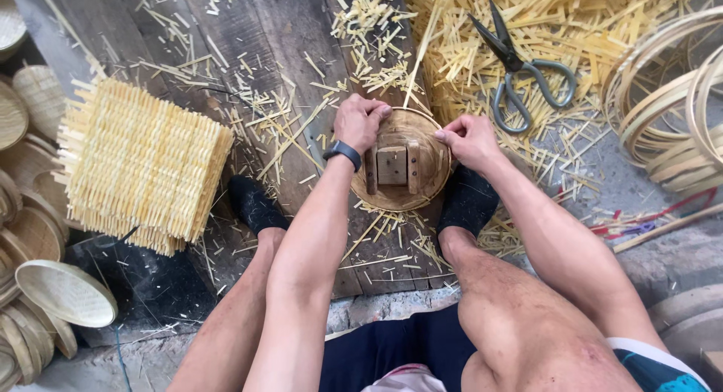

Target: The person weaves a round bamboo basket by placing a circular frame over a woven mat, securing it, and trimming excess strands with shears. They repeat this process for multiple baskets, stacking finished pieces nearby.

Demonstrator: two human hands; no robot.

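Your left hand [360, 122], fingers curled, grips upper-left rim of round brown wooden disc mould [401, 160]; your right hand [468, 140] pinches its right rim. Disc lies flat on dark plank floor [248, 30] between your black-socked feet, three pale wooden blocks on top, their long axes running away from you. Thin pale bamboo strip [418, 61] rises from far rim, pointing away. Stack of square woven bamboo mats [143, 162] left; grey-handled metal scissors [520, 72] upper right on straw-coloured offcuts.
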